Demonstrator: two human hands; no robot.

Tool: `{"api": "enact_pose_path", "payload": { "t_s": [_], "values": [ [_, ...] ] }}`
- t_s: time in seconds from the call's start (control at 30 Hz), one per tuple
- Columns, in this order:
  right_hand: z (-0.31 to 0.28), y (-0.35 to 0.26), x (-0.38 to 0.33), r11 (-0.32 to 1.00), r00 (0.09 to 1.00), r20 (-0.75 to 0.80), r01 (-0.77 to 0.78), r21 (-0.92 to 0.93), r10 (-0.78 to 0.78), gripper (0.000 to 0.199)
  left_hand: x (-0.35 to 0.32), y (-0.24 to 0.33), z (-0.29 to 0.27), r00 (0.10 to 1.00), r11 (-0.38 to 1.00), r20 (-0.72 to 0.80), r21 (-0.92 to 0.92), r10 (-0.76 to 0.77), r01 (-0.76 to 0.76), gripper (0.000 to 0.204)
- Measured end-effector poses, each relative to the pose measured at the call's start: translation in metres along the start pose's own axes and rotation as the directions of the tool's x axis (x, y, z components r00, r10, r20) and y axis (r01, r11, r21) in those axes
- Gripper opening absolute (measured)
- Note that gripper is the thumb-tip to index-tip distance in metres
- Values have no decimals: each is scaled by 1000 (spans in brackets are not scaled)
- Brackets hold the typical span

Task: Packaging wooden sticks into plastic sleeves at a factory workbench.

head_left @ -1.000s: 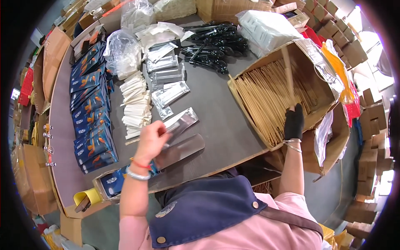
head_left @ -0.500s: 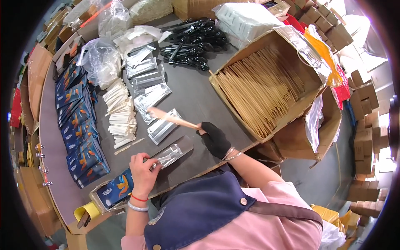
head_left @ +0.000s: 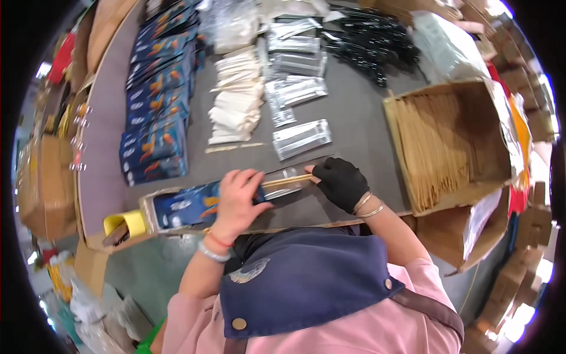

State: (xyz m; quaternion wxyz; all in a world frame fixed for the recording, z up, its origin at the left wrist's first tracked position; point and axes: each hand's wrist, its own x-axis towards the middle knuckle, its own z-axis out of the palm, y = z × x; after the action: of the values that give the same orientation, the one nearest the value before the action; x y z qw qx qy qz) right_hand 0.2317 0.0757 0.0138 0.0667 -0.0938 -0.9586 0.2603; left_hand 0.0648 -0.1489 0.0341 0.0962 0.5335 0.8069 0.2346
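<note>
My right hand (head_left: 339, 184), in a black fingerless glove, is closed on the end of thin wooden chopsticks (head_left: 289, 180). The chopsticks lie over a clear plastic sleeve (head_left: 277, 174), and their far ends reach the edge of a blue printed packet (head_left: 184, 207). My bare left hand (head_left: 239, 197) rests over this packet's right end, thumb spread from the fingers. What lies under its palm is hidden. The packet sits at the table's front edge in a stack partly inside an open-ended holder (head_left: 149, 215).
Left stand rows of blue packets (head_left: 154, 141); beside them lie folded white paper strips (head_left: 236, 109) and clear-silver sachets (head_left: 302, 139). Black wrapped utensils (head_left: 377, 44) are piled behind. A carton (head_left: 401, 159) of wooden chopsticks stands right. Yellow tape (head_left: 132, 223) covers the front left corner.
The view has shifted. My right hand has brought the chopsticks down to the packet. My left hand has let go of the small clear-and-white sachet and spread over the packet's end.
</note>
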Motion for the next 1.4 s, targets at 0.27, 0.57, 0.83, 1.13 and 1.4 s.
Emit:
{"api": "enact_pose_path", "payload": {
  "t_s": [0.27,0.57,0.83,1.13,1.4],
  "values": [
    [32,4,12,906,974,-80,-166,390,212,10,6,8,9,999,999,-42,7,-33,33,75],
    [3,-33,28,993,991,-90,88,-79,-95,71,22,3,-9,980,984,138,87,140,-153,43],
    [-36,-20,11,969,972,-64,-233,-87,228,60,24,-71,-88,971,885,-231,463,63,53,47],
    [-32,-41,16,979,994,60,-75,-188,87,62,-24,-30,16,846,866,-212,-6,-489,500,89],
    [-2,-60,41,997,973,226,54,-57,-39,63,-21,-34,10,853,872,-179,-107,-490,478,89]
  ]
}}
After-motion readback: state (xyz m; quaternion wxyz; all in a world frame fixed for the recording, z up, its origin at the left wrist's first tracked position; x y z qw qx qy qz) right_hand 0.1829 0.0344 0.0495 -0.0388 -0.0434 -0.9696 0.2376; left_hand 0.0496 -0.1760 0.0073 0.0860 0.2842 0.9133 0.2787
